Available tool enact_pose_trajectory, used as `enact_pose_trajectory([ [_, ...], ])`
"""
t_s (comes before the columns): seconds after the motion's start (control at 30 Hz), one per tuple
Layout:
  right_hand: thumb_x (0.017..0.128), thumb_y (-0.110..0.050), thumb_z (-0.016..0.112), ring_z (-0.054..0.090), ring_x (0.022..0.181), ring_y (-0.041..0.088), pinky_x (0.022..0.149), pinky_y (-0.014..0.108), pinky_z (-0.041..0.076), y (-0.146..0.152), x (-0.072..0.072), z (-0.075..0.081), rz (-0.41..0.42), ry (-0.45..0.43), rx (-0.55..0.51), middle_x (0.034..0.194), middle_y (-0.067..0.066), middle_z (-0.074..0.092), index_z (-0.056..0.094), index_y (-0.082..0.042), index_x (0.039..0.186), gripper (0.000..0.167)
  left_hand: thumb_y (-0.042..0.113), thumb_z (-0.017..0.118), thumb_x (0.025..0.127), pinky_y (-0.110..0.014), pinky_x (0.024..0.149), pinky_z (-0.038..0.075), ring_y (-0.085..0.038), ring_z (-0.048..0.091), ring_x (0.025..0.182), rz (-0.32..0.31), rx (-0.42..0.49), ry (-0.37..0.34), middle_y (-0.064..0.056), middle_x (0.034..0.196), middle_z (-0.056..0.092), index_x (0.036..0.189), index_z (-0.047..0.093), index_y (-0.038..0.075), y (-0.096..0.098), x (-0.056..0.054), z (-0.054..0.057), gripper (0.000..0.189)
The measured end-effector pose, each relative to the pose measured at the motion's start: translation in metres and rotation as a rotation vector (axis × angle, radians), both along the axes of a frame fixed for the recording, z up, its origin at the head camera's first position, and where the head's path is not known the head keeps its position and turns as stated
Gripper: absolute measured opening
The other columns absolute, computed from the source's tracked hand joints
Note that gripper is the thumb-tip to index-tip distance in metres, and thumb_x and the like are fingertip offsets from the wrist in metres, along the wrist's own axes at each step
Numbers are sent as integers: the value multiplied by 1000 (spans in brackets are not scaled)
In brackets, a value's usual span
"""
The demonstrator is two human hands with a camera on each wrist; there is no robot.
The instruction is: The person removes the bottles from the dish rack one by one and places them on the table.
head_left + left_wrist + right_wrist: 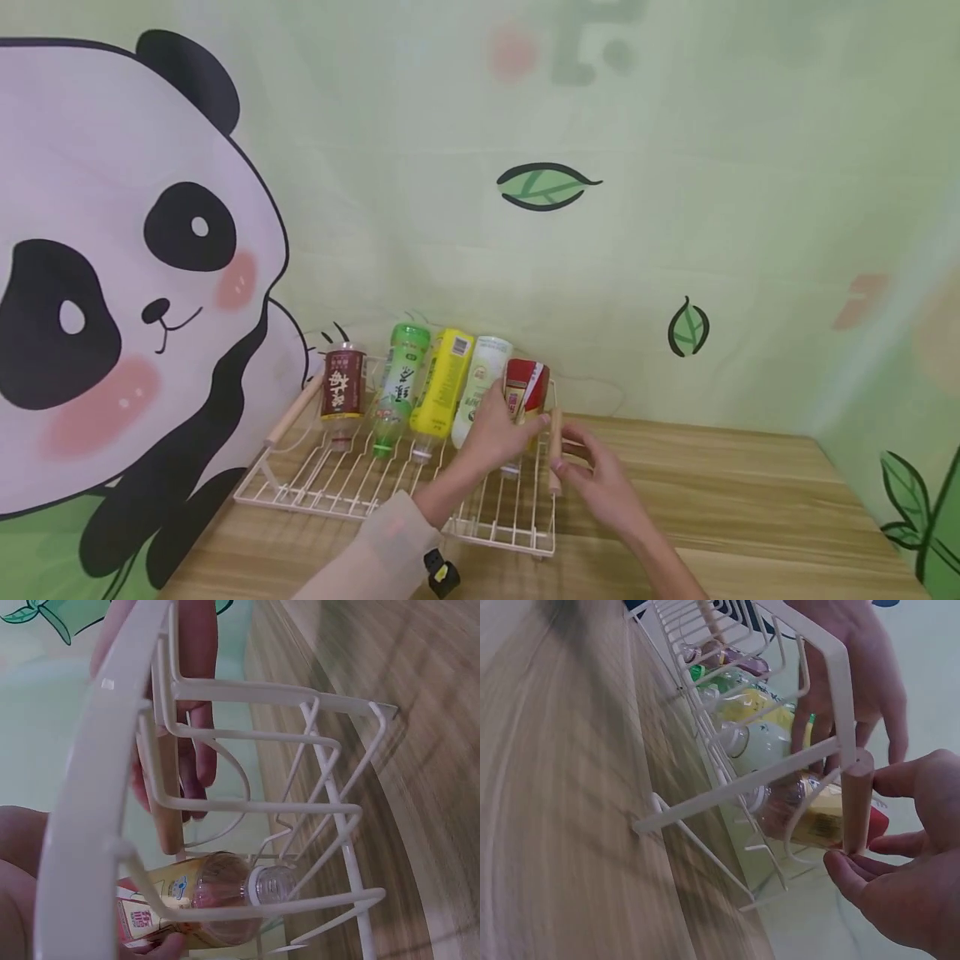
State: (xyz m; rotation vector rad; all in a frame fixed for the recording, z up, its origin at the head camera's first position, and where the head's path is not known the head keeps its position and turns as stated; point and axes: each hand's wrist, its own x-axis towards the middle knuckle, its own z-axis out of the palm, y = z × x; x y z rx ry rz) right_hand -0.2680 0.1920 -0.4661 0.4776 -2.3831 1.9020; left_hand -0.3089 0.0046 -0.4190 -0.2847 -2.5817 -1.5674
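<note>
My left hand (491,429) reaches over a white wire rack (360,508) and grips an empty-looking plastic bottle with a red base and yellowish label (528,383). That bottle lies cap end toward me; in the left wrist view its clear neck (225,889) points down the rack. My right hand (600,479) holds the wooden handle (556,450) on the rack's right side, thumb and fingertips about it, as the right wrist view shows at the handle (856,802). Left of the gripped bottle leans a white-green bottle (487,367), partly hidden by my left hand.
Further left in the rack lie a yellow bottle (444,383), a green bottle (401,375) and a dark red bottle (343,383). Another wooden handle (295,410) is at the left. A panda-printed cloth (420,167) hangs behind the wooden table (735,508).
</note>
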Motion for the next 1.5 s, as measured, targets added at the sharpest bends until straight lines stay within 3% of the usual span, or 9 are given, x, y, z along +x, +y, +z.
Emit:
enact_pose_trajectory([
  [0.17, 100, 2, 67, 53, 138, 45, 110, 39, 52, -4, 1, -2, -18, -36, -44, 148, 30, 55, 48, 9, 150, 54, 30, 81, 93, -58, 108, 49, -41, 53, 132, 46, -31, -8, -28, 146, 51, 158, 34, -6, 5, -1, -1, 88],
  [0.37, 100, -4, 69, 51, 141, 42, 112, 41, 49, -3, 1, -5, -13, -64, -59, 149, 26, 56, 48, 7, 152, 57, 25, 82, 91, -55, 101, 54, -38, 52, 125, 72, -169, -15, -27, 145, 45, 158, 40, -3, 8, -2, -6, 84],
  [0.53, 100, -8, 71, 46, 146, 42, 116, 44, 44, -1, 2, -6, -13, -75, -66, 155, 26, 51, 46, 7, 154, 61, 21, 82, 91, -51, 100, 55, -36, 53, 121, 67, -262, 23, -24, 139, 47, 150, 51, -4, 6, -2, -6, 71],
  [0.67, 100, -7, 70, 44, 147, 43, 118, 47, 42, -1, 2, -7, -2, -82, -87, 156, 27, 49, 44, 7, 154, 62, 20, 83, 91, -52, 103, 54, -37, 52, 126, 46, -317, 40, -26, 142, 48, 152, 48, -4, 4, -1, -8, 74],
  [0.93, 99, -10, 72, 47, 145, 42, 118, 51, 42, -1, 2, -5, -9, -126, -99, 154, 25, 52, 45, 4, 155, 63, 13, 83, 90, -51, 101, 56, -36, 63, 121, -15, -257, 59, -19, 136, 62, 157, 39, 1, 0, -3, -12, 81],
  [1.17, 99, -4, 70, 61, 130, 43, 108, 45, 54, -1, 0, -1, -15, -248, -194, 150, 28, 52, 41, 5, 156, 65, 13, 85, 89, -54, 99, 57, -40, 63, 116, -3, -263, 51, -24, 137, 56, 157, 40, -1, 2, -2, -16, 83],
  [1.5, 102, 1, 61, 70, 115, 36, 100, 38, 59, 1, 0, 7, 52, -273, -236, 148, 36, 47, 33, 13, 156, 62, 10, 84, 89, -56, 110, 50, -43, 59, 130, -52, -205, 46, -28, 149, 53, 163, 27, -2, 1, -3, -17, 94],
])
